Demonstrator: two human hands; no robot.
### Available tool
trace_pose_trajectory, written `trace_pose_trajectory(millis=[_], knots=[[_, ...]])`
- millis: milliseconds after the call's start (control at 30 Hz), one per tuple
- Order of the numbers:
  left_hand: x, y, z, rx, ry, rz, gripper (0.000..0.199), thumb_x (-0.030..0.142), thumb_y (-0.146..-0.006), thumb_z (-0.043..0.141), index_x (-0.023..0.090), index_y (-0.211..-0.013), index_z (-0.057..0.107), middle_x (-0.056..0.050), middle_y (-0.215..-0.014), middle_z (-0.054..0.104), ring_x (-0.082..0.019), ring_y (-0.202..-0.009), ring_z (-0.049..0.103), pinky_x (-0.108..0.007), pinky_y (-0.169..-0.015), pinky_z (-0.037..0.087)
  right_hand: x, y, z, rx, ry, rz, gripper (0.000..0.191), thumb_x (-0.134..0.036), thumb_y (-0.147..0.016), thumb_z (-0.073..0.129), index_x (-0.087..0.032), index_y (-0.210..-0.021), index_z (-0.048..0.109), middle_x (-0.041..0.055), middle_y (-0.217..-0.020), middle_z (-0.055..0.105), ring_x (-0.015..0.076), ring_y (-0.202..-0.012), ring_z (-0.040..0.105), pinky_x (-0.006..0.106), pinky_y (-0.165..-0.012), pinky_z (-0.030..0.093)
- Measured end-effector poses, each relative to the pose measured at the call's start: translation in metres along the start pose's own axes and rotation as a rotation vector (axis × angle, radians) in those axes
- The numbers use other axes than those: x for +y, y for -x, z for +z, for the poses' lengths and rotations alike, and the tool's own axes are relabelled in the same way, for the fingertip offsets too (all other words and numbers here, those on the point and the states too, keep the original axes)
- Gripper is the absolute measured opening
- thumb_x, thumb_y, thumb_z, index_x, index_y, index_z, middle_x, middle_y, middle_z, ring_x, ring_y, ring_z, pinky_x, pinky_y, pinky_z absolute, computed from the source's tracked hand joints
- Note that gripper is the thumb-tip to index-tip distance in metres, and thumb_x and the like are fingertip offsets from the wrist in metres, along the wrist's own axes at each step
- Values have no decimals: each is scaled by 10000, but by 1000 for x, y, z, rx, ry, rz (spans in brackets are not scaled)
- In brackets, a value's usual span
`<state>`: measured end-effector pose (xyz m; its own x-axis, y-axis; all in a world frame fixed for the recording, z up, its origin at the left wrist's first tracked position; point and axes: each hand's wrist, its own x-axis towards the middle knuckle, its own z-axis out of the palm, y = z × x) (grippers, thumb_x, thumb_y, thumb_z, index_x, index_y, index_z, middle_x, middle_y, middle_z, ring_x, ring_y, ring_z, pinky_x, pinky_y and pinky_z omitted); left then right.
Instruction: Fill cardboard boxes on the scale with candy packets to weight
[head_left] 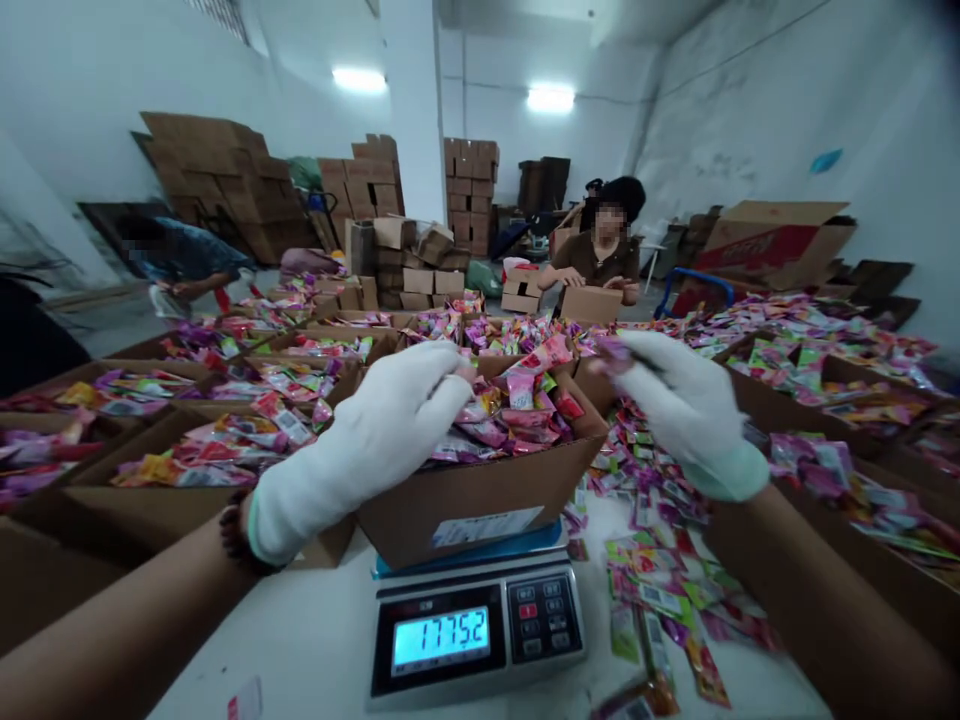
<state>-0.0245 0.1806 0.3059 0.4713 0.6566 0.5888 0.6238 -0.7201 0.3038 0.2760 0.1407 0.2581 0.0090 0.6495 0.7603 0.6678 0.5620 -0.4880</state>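
A cardboard box filled with small, colourful sachets sits on a digital scale, whose lit display reads 1775.2. My left hand, in a white glove with bare fingertips, lies over the box's left side. Its fingers are bent together above the sachets; anything between them is hidden. To the right of the box, my right hand, gloved the same way, is raised above the loose sachets. Its fingertips are pinched around a small purple sachet, blurred by motion.
Open boxes of sachets stand left, behind and right. Loose sachets lie on the white table right of the scale. Across the table a co-worker handles a small box; another person bends at far left.
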Motion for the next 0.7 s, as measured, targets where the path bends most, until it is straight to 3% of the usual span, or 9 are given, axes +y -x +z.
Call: trace_pose_trajectory(millis=[33,133,200,267,367,433,500,600,700], knots=[[0,0,-5,44,4,-40,310,334,-1012,435,193,-798,611,-25,-825,648,-189,-805,630,-339,-866,515,-19,-16,11,-195,-12,-66,341,-476,-1030,573,-344,-1292,745,31,-1164,806,271,-1151,760,488,-1088,612],[-8,8,-23,163,-14,-104,275,352,-1011,447,195,-872,624,-56,-954,677,-219,-903,636,-382,-922,503,-59,-46,46,-941,-14,-163,603,-554,-1078,424,-167,-1470,669,101,-1469,684,268,-1424,608,437,-1269,449],[-17,19,-32,171,-22,-54,271,387,-999,499,186,-952,675,-90,-1112,706,-249,-1064,648,-397,-997,487,-66,-52,59,-1205,-7,-141,735,-581,-1102,309,-55,-1527,599,155,-1582,571,292,-1499,527,444,-1322,352],[-23,33,-35,15,-25,39,296,417,-994,534,184,-975,716,-97,-1168,730,-261,-1144,646,-404,-1048,462,-61,-51,61,-1230,2,-132,792,-617,-1106,240,-49,-1513,612,172,-1590,558,305,-1491,535,457,-1324,341],[-25,49,-30,-264,-56,86,373,437,-1028,498,185,-897,741,-74,-1031,771,-250,-1070,674,-449,-1107,393,-51,-41,46,-969,-14,-211,796,-665,-1099,234,-104,-1524,605,167,-1572,585,296,-1468,561,466,-1290,395],[-24,54,-25,-289,-84,65,437,443,-1056,451,180,-854,735,-64,-962,773,-240,-1023,684,-480,-1147,333,-51,-34,29,-742,-28,-295,749,-684,-1075,363,-147,-1556,564,161,-1584,575,299,-1472,551,454,-1257,435],[-22,56,-20,-257,-92,58,454,452,-1063,441,177,-847,730,-62,-950,774,-234,-1000,689,-483,-1165,308,-58,-28,18,-660,-2,-364,633,-626,-1040,533,-195,-1496,614,144,-1511,634,295,-1391,608,414,-1173,502],[-19,59,-17,-196,-86,64,351,425,-1038,510,182,-952,747,-64,-1019,786,-244,-1044,695,-480,-1191,284,-69,-32,25,-853,93,-338,354,-452,-1048,549,-193,-1153,767,89,-1123,774,226,-1002,712,326,-910,563],[-13,65,-17,-135,-63,81,298,393,-1002,579,178,-1145,726,-73,-1135,776,-254,-1126,687,-489,-1217,257,-74,-48,59,-1096,166,-139,425,-412,-1057,468,-163,-815,713,24,-756,688,148,-668,577,271,-683,480]])
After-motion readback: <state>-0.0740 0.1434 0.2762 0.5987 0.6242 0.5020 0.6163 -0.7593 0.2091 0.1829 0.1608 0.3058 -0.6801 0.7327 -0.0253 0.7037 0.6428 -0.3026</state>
